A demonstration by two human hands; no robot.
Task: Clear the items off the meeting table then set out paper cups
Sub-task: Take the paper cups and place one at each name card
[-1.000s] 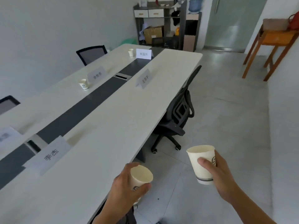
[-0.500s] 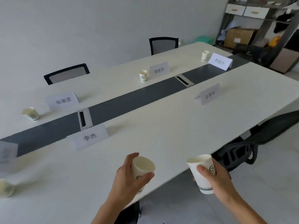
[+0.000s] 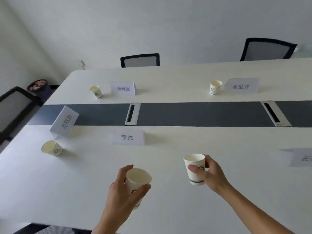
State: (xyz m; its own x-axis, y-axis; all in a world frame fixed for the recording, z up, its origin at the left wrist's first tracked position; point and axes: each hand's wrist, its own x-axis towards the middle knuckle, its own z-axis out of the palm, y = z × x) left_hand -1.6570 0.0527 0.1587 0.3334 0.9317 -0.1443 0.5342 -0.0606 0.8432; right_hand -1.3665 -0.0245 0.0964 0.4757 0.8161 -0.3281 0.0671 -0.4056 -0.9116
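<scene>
step in hand, as judged: setting one paper cup at each remaining seat on the near side of the tabletop (image 3: 219,208). three cups already stand upright by name cards: one (image 3: 52,148) near the left-end card (image 3: 65,122), one (image 3: 96,92) beside a far-side card (image 3: 123,88), one (image 3: 215,87) just beside another far-side card (image 3: 241,86).

procedure: lower each cup straight down, base first, onto bare tabletop beside its card, on the same side as the placed cups sit. the near centre card (image 3: 128,137) has no cup yet; neither does the card (image 3: 302,158) cut off at the right edge, as far as the view shows. keep the grip light so the thin wall does not buckle. release only once the base sits flat.

left hand (image 3: 124,193): curled round a paper cup (image 3: 137,179), thumb on one side, fingers on the other; cup tilted slightly, mouth up, held above the tabletop.

right hand (image 3: 209,173): wrapped round a second paper cup (image 3: 195,163), thumb across the printed front; cup close to upright. whether its base touches the tabletop cannot be told.
</scene>
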